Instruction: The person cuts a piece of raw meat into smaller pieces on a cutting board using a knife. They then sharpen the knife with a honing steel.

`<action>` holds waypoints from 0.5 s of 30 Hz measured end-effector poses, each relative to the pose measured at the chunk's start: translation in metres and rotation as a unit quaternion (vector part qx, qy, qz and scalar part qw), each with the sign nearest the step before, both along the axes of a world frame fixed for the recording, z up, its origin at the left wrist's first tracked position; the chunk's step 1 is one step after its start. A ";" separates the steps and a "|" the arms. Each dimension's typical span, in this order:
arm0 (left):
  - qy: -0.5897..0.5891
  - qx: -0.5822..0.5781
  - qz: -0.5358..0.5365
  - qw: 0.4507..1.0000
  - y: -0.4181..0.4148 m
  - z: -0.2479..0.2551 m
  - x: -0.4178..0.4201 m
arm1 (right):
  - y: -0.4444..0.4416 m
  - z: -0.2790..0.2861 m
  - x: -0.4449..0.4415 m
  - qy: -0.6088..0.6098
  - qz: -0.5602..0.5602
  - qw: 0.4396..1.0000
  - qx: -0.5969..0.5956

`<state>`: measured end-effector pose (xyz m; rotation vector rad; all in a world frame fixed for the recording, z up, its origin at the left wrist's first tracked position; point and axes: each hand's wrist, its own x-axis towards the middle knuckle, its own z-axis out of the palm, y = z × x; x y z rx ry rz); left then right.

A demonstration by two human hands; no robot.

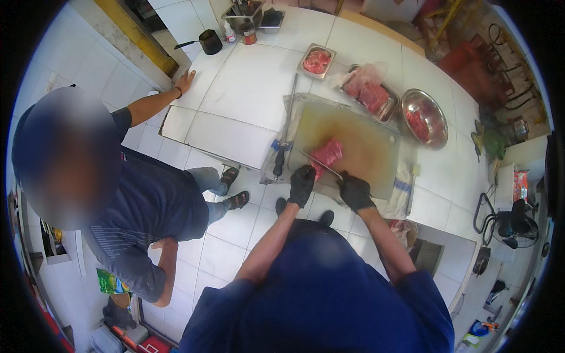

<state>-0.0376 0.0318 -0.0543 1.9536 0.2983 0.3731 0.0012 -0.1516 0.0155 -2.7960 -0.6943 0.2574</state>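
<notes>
A piece of raw red meat lies on the stained cutting board. In a black glove, my left hand is at the meat's near end, its fingers curled; whether it grips the meat is hard to tell. My right hand, gloved in black too, holds a knife by the handle, with the blade slanting across the meat. Left of the meat, a sharpening steel with a black handle rests along the board's edge. Cloth shows under the board.
Behind the board stand a small metal tray of meat pieces, a larger tray with meat and plastic, and a steel bowl holding cut meat. A co-worker stands at left, one hand on the tiled counter. A pot sits near the far corner.
</notes>
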 end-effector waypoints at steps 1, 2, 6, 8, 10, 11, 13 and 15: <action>-0.022 0.052 -0.017 0.998 0.003 -0.014 0.002 | 0.013 -0.001 0.006 -0.015 0.007 0.999 0.031; -0.044 0.103 -0.034 0.993 0.005 -0.028 0.002 | 0.023 -0.001 0.010 -0.013 0.013 1.000 0.007; 0.018 0.022 -0.053 0.998 0.017 0.012 -0.002 | 0.010 0.002 0.006 0.020 0.000 1.000 -0.003; 0.019 -0.012 -0.041 0.999 0.019 0.013 -0.003 | -0.020 0.008 -0.007 0.042 -0.016 0.999 -0.019; 0.035 -0.020 -0.016 0.999 0.017 0.011 -0.002 | -0.047 0.020 -0.020 0.056 -0.035 0.994 -0.084; 0.042 -0.024 -0.002 0.999 0.016 0.011 -0.002 | -0.055 0.025 -0.023 0.063 -0.043 0.993 -0.085; 0.081 -0.066 -0.009 0.994 0.016 0.026 -0.008 | -0.064 0.030 -0.030 0.077 -0.065 0.991 -0.082; 0.082 -0.047 -0.013 0.995 0.019 0.025 -0.015 | -0.062 0.032 -0.036 0.069 -0.068 0.993 -0.068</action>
